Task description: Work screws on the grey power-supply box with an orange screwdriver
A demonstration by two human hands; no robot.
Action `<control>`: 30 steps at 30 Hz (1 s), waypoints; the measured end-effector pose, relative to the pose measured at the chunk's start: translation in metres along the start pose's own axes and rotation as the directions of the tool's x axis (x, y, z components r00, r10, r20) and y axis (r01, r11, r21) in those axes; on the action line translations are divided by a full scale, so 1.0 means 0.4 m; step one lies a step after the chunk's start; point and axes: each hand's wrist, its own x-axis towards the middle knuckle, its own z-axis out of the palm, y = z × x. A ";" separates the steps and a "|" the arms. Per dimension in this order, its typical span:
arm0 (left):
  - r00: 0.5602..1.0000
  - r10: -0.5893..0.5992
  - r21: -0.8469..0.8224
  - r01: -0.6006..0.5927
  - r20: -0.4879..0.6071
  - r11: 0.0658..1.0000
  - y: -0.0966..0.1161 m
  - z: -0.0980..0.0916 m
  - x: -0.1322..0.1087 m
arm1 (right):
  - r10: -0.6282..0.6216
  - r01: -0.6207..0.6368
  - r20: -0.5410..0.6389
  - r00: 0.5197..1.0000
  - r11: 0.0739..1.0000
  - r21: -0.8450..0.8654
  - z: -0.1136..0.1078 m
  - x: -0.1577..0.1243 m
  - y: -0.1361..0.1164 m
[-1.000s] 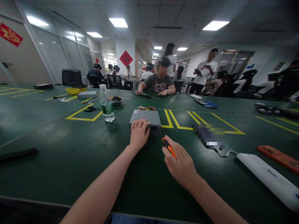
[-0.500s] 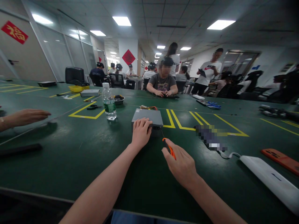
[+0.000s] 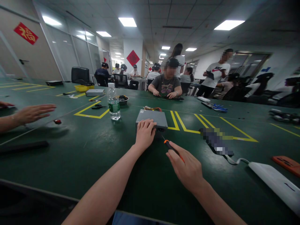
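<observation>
A grey metal computer power supply (image 3: 154, 117) sits on the green table, its bundle of coloured wires (image 3: 152, 109) at the far side. My left hand (image 3: 145, 132) lies over its near left part, fingers on the top and thumb against the front face, gripping it. In my right hand (image 3: 185, 164) is a screwdriver (image 3: 172, 147) with a black and orange handle. Its thin shaft points up and left toward the front face, near the power socket. Whether the tip touches the metal I cannot tell.
A water bottle (image 3: 114, 104) stands left of the power supply, near a bowl (image 3: 123, 100). To the right lie a white power bank (image 3: 274, 179) with a cable and an orange phone case (image 3: 287, 165). Another person's hand (image 3: 35, 114) reaches in at left; a person (image 3: 167, 82) sits opposite.
The screwdriver leans more to the left, and its handle shows more between my right fingers. My left hand stays on the power supply. At left, another hand and a small red object have come into view.
</observation>
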 end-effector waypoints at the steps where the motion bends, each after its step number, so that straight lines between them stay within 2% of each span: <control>1: 1.000 -0.001 0.000 0.001 0.001 1.000 0.000 -0.001 0.000 | -0.012 0.012 0.015 1.000 1.000 0.002 0.004 0.001 -0.002; 13: 1.000 -0.001 -0.013 0.001 0.011 1.000 -0.002 0.000 0.000 | -0.017 0.017 0.058 0.998 1.000 0.008 0.014 0.006 -0.003; 19: 1.000 -0.002 -0.009 0.002 0.011 1.000 -0.001 -0.001 0.000 | 0.005 -0.005 0.028 1.000 1.000 0.002 0.004 -0.004 0.001; 30: 1.000 -0.001 -0.018 0.001 -0.003 1.000 -0.001 0.001 -0.001 | 0.004 -0.005 0.087 0.996 1.000 0.012 0.024 -0.001 -0.003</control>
